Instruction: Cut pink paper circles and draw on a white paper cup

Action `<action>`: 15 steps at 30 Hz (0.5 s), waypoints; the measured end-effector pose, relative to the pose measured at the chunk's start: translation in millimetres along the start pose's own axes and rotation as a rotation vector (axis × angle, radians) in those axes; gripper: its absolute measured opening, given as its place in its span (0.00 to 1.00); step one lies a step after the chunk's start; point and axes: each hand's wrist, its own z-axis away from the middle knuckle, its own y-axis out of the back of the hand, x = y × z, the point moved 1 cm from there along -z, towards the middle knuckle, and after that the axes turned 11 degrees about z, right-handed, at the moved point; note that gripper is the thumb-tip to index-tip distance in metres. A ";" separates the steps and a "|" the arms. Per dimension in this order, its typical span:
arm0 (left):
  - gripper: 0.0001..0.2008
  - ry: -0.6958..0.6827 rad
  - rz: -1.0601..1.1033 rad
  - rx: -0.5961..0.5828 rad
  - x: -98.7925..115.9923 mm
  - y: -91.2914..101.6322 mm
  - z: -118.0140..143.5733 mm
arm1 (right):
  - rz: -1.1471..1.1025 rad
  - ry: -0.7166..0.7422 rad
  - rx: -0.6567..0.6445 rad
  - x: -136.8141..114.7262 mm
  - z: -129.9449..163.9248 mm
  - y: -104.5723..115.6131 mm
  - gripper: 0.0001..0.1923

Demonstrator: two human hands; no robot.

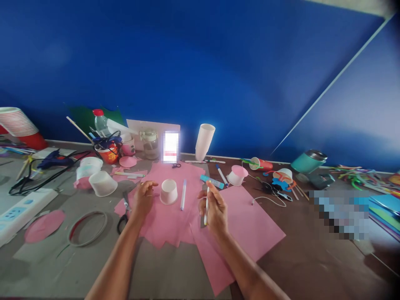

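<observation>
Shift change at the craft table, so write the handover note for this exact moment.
Right hand: holds a white pen upright over the pink paper.
Left hand: empty, resting flat on the pink paper beside the upturned white cup.
A second pen lies right of that cup; scissors lie at the left hand's outer side.
Done: pink circles already cut, one at far left.
Left: the cup by the hands shows no marks or paper on it.

1. Looks like a craft room, with a plain blue wall [200, 62] behind a cluttered worktable [312, 258].
2. Pink paper sheets [250, 225] under both hands, paper cups [168, 191] between and beyond them.
3. Scissors [123, 216] beside the left hand [143, 199], markers [221, 175] past the right hand [215, 210].
</observation>
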 end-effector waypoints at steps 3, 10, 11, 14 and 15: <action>0.19 0.068 -0.059 -0.175 5.1 -2.7 5.8 | -0.080 -0.010 0.013 -3.0 -2.7 3.0 0.16; 0.31 0.148 -0.060 -0.373 6.5 -8.9 13.7 | -0.283 -0.153 -0.020 -2.8 -13.8 7.9 0.17; 0.30 0.150 -0.042 -0.373 4.5 -9.9 12.9 | -0.297 -0.161 -0.025 -1.4 -15.2 8.3 0.16; 0.30 0.152 0.019 -0.377 -3.1 -12.6 9.9 | -0.324 -0.170 -0.051 3.1 -17.5 8.5 0.17; 0.31 0.145 0.032 -0.379 -5.5 -13.6 9.3 | -0.326 -0.169 -0.054 4.3 -17.8 8.4 0.17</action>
